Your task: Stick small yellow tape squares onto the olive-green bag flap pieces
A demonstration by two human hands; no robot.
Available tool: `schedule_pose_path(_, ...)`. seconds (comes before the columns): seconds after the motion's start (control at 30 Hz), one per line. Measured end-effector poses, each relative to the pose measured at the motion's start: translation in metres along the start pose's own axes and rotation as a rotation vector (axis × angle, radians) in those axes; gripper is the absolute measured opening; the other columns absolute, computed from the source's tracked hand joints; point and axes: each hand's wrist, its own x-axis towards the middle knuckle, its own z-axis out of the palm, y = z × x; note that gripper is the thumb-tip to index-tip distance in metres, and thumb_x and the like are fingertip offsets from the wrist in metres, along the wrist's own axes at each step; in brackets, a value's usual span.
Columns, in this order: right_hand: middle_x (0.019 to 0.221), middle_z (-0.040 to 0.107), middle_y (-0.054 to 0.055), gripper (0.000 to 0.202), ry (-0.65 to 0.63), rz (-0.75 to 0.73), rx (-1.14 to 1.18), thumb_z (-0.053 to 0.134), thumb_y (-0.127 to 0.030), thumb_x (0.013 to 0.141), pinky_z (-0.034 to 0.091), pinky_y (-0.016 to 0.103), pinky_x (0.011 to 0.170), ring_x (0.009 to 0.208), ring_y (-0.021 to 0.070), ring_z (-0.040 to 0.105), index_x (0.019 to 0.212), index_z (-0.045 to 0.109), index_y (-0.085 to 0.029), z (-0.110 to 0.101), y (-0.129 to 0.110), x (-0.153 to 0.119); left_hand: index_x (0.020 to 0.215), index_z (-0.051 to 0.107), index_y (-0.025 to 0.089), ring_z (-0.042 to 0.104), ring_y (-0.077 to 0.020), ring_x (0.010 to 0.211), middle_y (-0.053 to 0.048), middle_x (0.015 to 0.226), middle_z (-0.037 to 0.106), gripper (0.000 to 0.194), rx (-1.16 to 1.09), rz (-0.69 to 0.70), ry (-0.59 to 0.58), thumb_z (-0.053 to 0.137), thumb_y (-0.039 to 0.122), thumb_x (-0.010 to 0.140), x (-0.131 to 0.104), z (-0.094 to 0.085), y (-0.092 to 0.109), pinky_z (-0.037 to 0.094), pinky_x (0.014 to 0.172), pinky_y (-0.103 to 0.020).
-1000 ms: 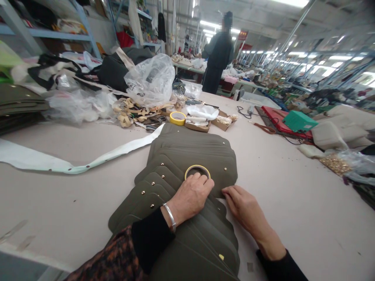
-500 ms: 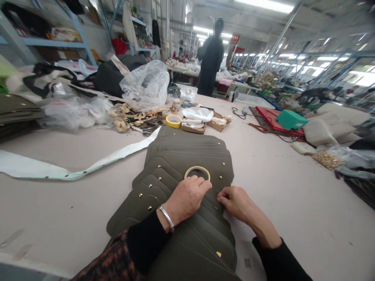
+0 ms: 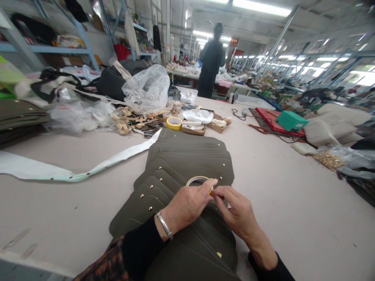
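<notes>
A roll of yellow tape (image 3: 197,179) is held over dark green panels by my left hand (image 3: 187,205), its fingers closed round the near side. My right hand (image 3: 238,210) meets it at the roll's right edge, thumb and forefinger pinched on the yellow tape there. Beneath both hands, the overlapping dark green panels (image 3: 187,150) lie fanned out with small gold studs along their edges. A small yellow tape piece (image 3: 219,255) is stuck on the panels near the bottom.
Behind the panels are a second yellow roll (image 3: 174,123), an open box of gold studs (image 3: 219,122) and clear plastic bags (image 3: 148,88). A white strip (image 3: 117,160) curves leftward. At right lies a green box (image 3: 290,120) on red material. A person (image 3: 210,64) stands beyond the table.
My right hand has moved left and slightly up to meet my left hand at the roll. My left hand has turned slightly, with its thumb now raised at the roll's edge.
</notes>
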Motion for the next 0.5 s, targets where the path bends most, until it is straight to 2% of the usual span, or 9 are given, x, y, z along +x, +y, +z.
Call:
schedule_pose_path(0.07,0.079,0.065,0.003,0.015,0.022,-0.030,-0.040,0.048,-0.010,0.087,0.049,0.027,0.067,0.073,0.0144,0.061,0.089,0.059,-0.020,0.003,0.002,-0.001,0.130,0.035,0.018,0.064,-0.0179,0.098,-0.006,0.110,0.065,0.035,0.002,0.000,-0.034,0.043,0.020,0.096,0.000,-0.001,0.002,0.053,0.081,-0.029)
schedule_pose_path(0.2,0.073,0.063,0.002,0.013,0.089,-0.068,-0.108,0.050,-0.008,0.084,0.047,0.024,0.062,0.066,0.0129,0.059,0.084,0.057,-0.019,0.007,0.003,-0.006,0.104,0.049,0.019,0.063,-0.0161,0.085,-0.002,0.094,0.063,0.011,0.008,-0.015,-0.096,0.041,0.021,0.097,0.002,-0.007,0.004,0.050,0.073,-0.026)
schedule_pose_path(0.3,0.071,0.063,0.001,0.013,0.119,-0.033,-0.109,0.052,-0.009,0.082,0.047,0.023,0.060,0.062,0.0116,0.059,0.083,0.059,-0.019,0.008,0.000,-0.007,0.093,0.052,0.018,0.059,-0.0151,0.077,-0.001,0.085,0.060,0.011,0.069,-0.008,-0.102,0.041,0.021,0.096,0.006,-0.009,0.002,0.049,0.069,-0.026)
schedule_pose_path(0.37,0.067,0.063,-0.001,0.011,0.131,0.085,-0.066,0.054,-0.012,0.081,0.046,0.022,0.057,0.057,0.0106,0.057,0.080,0.062,-0.019,0.009,-0.003,-0.005,0.088,0.052,0.018,0.057,-0.0148,0.073,-0.001,0.081,0.058,0.013,0.117,0.019,-0.082,0.041,0.019,0.096,0.009,-0.007,0.002,0.047,0.067,-0.026)
schedule_pose_path(0.5,0.058,0.062,-0.002,0.011,0.136,0.512,0.179,0.058,-0.025,0.079,0.046,0.021,0.050,0.050,0.0109,0.057,0.072,0.065,-0.019,0.011,0.004,-0.002,0.082,0.050,0.017,0.053,-0.0147,0.068,-0.001,0.076,0.055,0.019,0.178,0.053,0.019,0.036,0.016,0.095,0.010,0.000,0.006,0.046,0.063,-0.026)
